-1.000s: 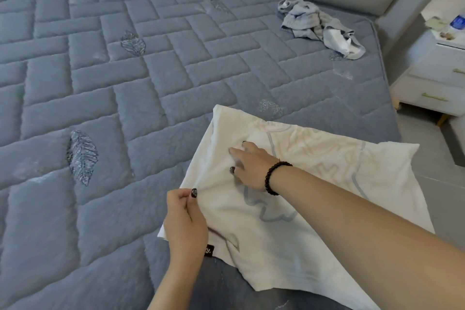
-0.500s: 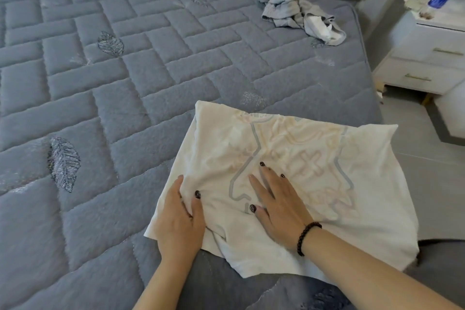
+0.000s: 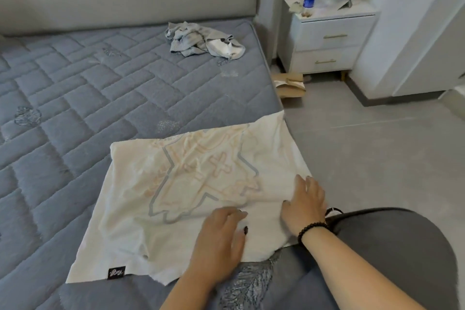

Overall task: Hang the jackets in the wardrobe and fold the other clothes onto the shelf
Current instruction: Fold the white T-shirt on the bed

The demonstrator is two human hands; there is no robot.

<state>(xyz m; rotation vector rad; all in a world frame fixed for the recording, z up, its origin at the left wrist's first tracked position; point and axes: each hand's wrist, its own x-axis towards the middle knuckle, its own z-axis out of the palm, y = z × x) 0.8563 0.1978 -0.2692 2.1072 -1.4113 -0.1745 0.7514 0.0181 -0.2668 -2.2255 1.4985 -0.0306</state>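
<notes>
On the grey quilted mattress, my left hand and right hand press, fingers spread, on the white printed cotton T-shirt.

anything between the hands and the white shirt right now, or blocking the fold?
Nothing visible. The left hand and right hand both lie directly on the white shirt, spread at the mattress corner. The crumpled grey clothes sit far off by the headboard. No wardrobe shelf in view.
</notes>
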